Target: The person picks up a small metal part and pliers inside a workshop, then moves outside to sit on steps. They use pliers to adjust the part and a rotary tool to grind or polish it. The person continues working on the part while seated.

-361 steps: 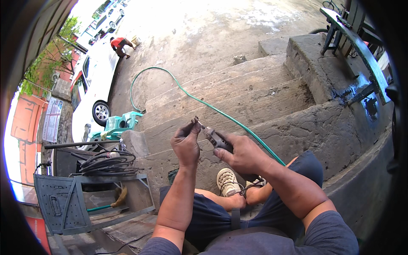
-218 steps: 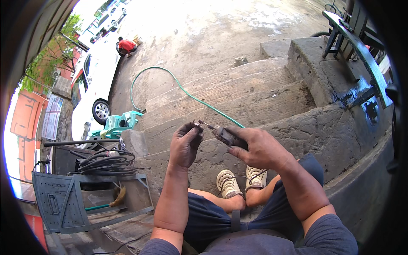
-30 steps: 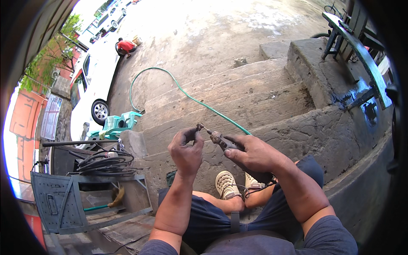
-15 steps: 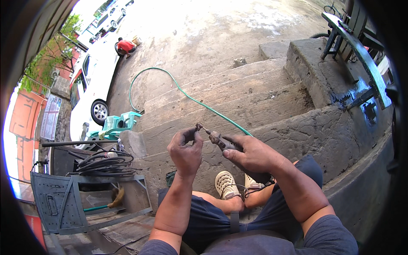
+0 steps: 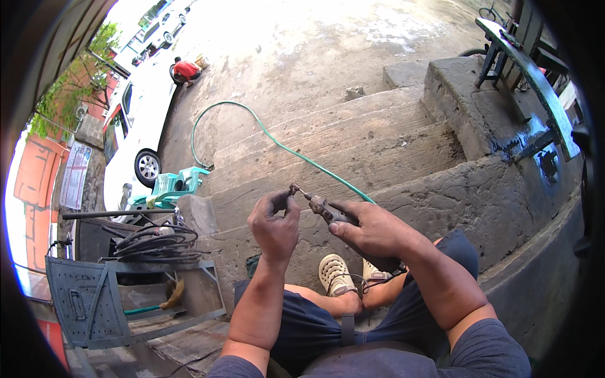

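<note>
My left hand point(image 5: 275, 225) is closed in a pinch, thumb and fingertips around a small dark metal piece point(image 5: 293, 188) whose exact kind is too small to make out. In my right hand point(image 5: 372, 228) lies a grey handheld rotary tool point(image 5: 323, 208), its body gripped in the palm with the thumb along the near side. The tool's thin bit point(image 5: 305, 193) points up and left, its tip at or touching the small piece. Both hands are held above my knees, over the concrete steps.
A green hose point(image 5: 271, 134) curves across the concrete steps point(image 5: 353, 151). Left of me are a coil of black cable point(image 5: 157, 242), a grey metal frame point(image 5: 88, 302) and turquoise plastic chairs point(image 5: 167, 184). Farther off, a person in red point(image 5: 186, 69) crouches beside a white car point(image 5: 142, 113).
The rotary tool and my right hand have shifted very slightly to the left. My left hand keeps its pinch on the small metal piece in nearly the same place.
</note>
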